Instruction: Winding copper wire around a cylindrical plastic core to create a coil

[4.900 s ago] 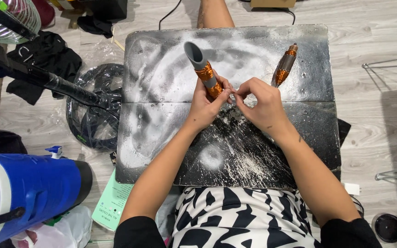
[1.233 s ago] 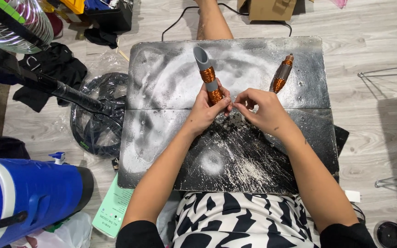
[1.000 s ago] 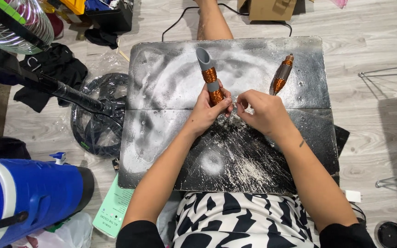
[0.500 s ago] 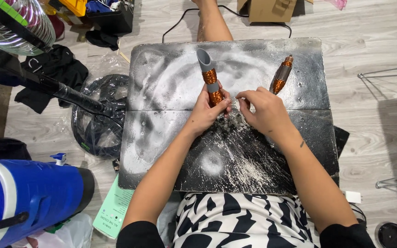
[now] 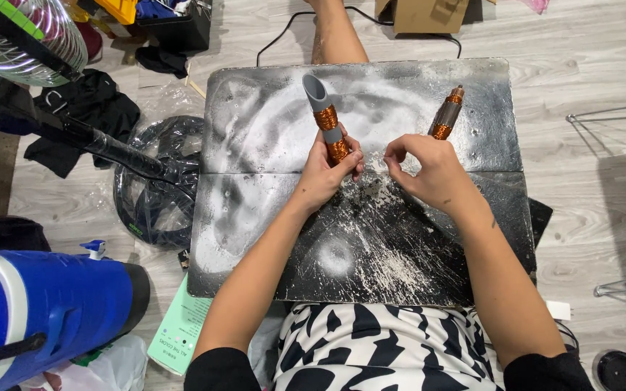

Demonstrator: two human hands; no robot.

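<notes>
My left hand (image 5: pixel 325 174) grips a grey tube (image 5: pixel 322 110) wound with copper wire, holding it upright and tilted away from me over a dusty black board (image 5: pixel 269 130). My right hand (image 5: pixel 429 170) is just to its right with thumb and forefinger pinched; a thin wire may run from there to the tube, too fine to tell. A second grey tube with copper windings (image 5: pixel 445 116) lies on the board just beyond my right hand.
A black coiled hoop with a handle (image 5: pixel 155 190) lies left of the board. A blue cylinder (image 5: pixel 45 304) sits at the lower left, a green paper (image 5: pixel 179 337) beside it. Wire racks (image 5: pixel 610 116) are on the wooden floor at right; a cardboard box (image 5: pixel 422 14) is behind.
My right hand has drawn a little to the right, away from the tube in my left hand. The tube stays held in about the same place.
</notes>
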